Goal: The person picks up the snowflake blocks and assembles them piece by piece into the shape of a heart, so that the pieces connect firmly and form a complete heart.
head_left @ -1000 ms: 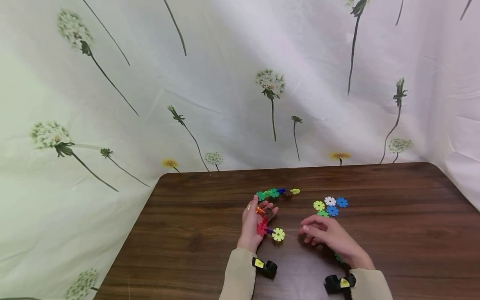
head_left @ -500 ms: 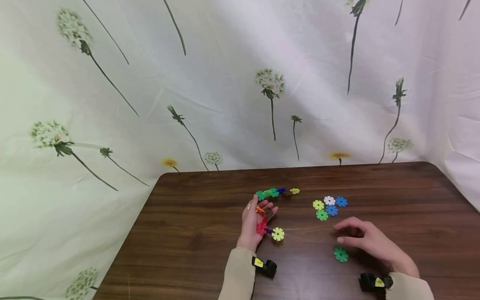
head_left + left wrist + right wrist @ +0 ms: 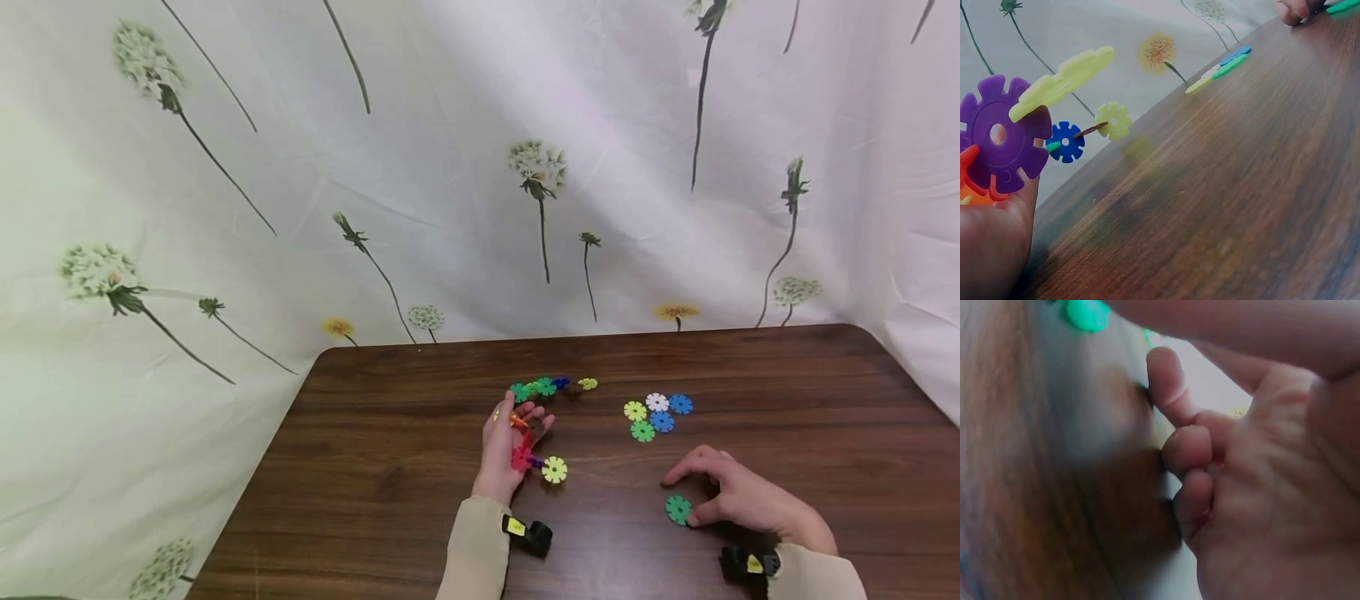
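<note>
My left hand (image 3: 497,457) holds a chain of notched plastic snowflake discs, palm turned up. A red disc (image 3: 522,456) lies against the palm, and a pale yellow disc (image 3: 555,470) sticks out to the right, joined through a purple disc (image 3: 1007,134). Orange shows near the thumb. Beyond the fingers runs a row of green, dark blue (image 3: 1065,142), brown and yellow discs; whether it joins the held chain is hidden. My right hand (image 3: 753,498) arches at the table, thumb touching the edge of a flat green disc (image 3: 678,510), index finger apart from it.
Loose discs lie together right of centre: a white disc (image 3: 657,402), a yellow disc (image 3: 635,411), a light green disc (image 3: 642,431) and two blue ones (image 3: 662,422). The brown wooden table (image 3: 375,500) ends at a flower-printed curtain (image 3: 450,167).
My right hand has moved right and toward me, away from the loose discs, then lowered its thumb onto the green disc. The left hand stays in place with its chain.
</note>
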The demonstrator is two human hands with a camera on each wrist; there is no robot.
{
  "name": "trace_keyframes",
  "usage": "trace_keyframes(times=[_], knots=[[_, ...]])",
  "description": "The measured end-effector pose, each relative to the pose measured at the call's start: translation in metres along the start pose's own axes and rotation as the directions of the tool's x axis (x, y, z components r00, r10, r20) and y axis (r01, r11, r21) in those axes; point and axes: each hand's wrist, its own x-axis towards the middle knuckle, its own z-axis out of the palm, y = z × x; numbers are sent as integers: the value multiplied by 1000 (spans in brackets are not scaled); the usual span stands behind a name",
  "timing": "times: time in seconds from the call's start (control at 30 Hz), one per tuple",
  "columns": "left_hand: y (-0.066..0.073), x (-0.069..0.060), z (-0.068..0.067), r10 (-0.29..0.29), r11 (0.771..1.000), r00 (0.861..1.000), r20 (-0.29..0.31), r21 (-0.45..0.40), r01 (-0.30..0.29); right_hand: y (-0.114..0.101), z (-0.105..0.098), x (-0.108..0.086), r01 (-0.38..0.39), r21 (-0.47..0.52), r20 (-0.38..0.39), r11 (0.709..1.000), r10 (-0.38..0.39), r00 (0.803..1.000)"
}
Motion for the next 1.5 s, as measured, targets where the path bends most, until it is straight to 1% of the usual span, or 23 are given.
trace_keyframes(times=[0.1, 0.2, 0.43, 0.53, 0.77, 0.97, 1.03, 1.2, 1.27, 1.37, 1.5], knots=[[0, 0, 0, 0, 1000, 1000, 2, 1, 0, -1, 2, 1, -25, -24, 17, 999, 25, 1000], [-1, -1, 0, 0, 1000, 1000, 6, 1, 0, -2, 3, 2, -39, -62, 18, 997, 40, 999], [-1, -1, 1, -2, 1000, 1000, 7, -5, 2, -7, 6, 5, -123, -111, -17, 986, 122, 992], [-1, -1, 2, -1, 1000, 1000, 9, -4, 1, -10, 7, 5, -142, -114, -33, 983, 139, 990], [0, -1, 2, -1, 1000, 1000, 9, 0, 1, -14, 9, 8, -158, -101, -58, 982, 153, 987], [0, -1, 2, 5, 1000, 1000, 6, -2, -5, -16, 9, 10, -201, -94, -69, 975, 195, 978], [0, 0, 2, 6, 1000, 1000, 6, -1, -6, -16, 8, 11, -198, -91, -67, 976, 192, 979], [0, 0, 0, -3, 1000, 1000, 5, 5, 3, -14, 7, 13, -127, -67, -73, 990, 122, 990], [0, 0, 0, -5, 1000, 1000, 6, 10, 5, -14, 7, 13, -118, -47, -77, 992, 114, 990], [0, 0, -1, -2, 1000, 1000, 7, 15, 2, -15, 8, 13, -143, -26, -86, 989, 140, 986], [0, -1, 0, 6, 999, 1000, 4, 33, -6, -18, 10, 14, -188, -42, -116, 981, 182, 976]])
